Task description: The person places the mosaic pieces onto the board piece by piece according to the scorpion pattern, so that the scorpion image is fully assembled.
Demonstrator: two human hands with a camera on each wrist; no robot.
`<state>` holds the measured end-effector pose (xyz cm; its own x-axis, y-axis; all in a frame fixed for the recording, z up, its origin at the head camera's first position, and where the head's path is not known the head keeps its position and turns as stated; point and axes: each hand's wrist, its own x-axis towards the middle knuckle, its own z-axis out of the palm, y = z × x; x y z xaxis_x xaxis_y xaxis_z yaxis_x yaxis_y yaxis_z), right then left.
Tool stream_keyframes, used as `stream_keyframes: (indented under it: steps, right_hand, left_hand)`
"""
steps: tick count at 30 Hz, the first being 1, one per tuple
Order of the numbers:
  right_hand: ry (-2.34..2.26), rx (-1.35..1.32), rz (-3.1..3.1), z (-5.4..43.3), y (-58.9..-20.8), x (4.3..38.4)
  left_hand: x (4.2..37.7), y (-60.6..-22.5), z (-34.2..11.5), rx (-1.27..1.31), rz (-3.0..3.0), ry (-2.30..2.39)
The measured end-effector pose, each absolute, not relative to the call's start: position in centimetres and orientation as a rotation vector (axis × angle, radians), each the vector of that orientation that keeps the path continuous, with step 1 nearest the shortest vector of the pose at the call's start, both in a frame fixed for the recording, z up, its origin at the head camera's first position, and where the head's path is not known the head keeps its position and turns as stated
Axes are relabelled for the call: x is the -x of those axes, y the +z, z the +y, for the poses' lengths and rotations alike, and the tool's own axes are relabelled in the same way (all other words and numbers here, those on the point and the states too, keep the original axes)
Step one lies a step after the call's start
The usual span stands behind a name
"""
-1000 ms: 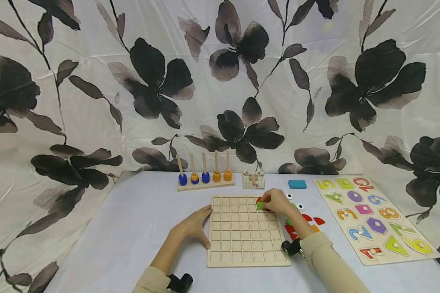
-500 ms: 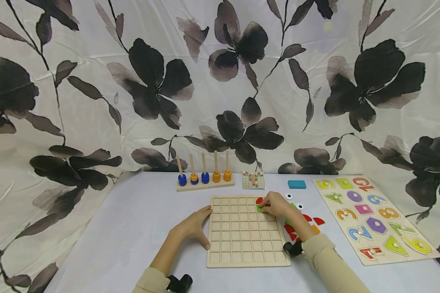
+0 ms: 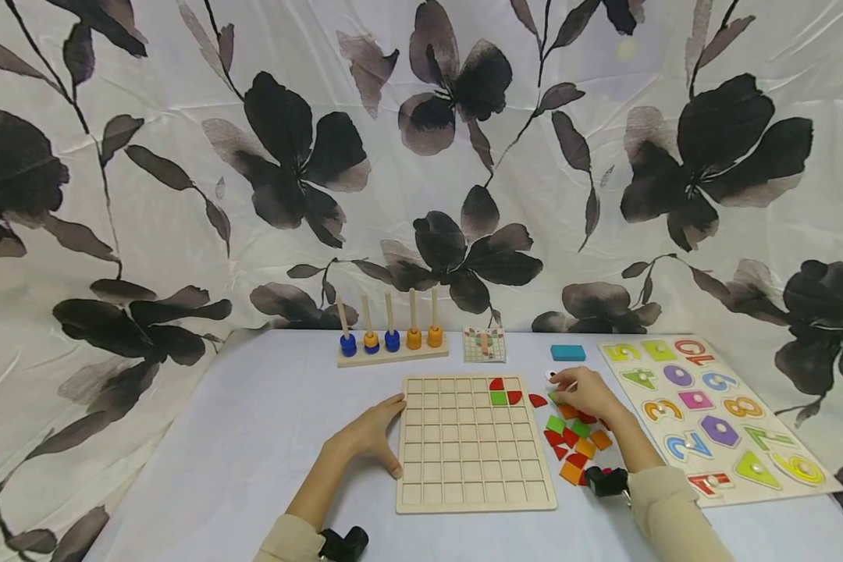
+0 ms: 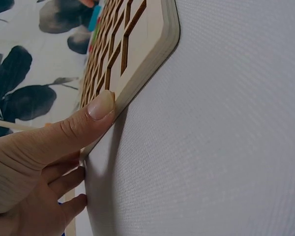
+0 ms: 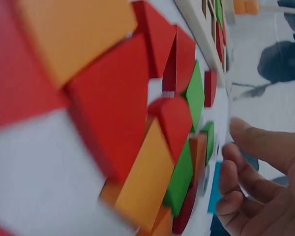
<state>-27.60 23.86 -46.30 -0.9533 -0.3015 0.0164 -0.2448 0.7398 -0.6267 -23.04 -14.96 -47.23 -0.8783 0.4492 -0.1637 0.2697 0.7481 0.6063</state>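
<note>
My left hand (image 3: 367, 433) rests spread at the left edge of the wooden grid board (image 3: 457, 457), thumb (image 4: 101, 105) touching its side. In the board's top right cells sit a green square (image 3: 498, 399) and two red quarter-circle pieces, one above it (image 3: 496, 384) and one to its right (image 3: 514, 397). My right hand (image 3: 590, 394) hovers low over the far end of a pile of loose pieces. In the right wrist view its thumb and fingers (image 5: 231, 177) are loosely bent, with a gap and nothing seen between them. A white disc (image 3: 550, 375) lies by the fingertips.
Orange squares (image 3: 585, 448), green squares (image 3: 555, 424) and red pieces lie heaped right of the board. A number puzzle (image 3: 716, 421) lies farther right. Behind are a peg abacus (image 3: 393, 355), a patterned card (image 3: 485, 345) and a blue block (image 3: 567, 353).
My right hand has let go of the green square in the board and moved right to the loose pieces, uncovering the nearer part of the pile. My left hand stays at the board's edge.
</note>
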Motion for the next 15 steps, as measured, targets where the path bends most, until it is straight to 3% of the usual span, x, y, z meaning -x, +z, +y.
stream_keyframes:
  steps: [15]
  right_hand:
    - [-1.006, 0.313, 2.778, 24.2, -46.5, 26.6]
  left_hand:
    - [23.1, -47.3, -15.2, -0.577, 2.648, 0.853]
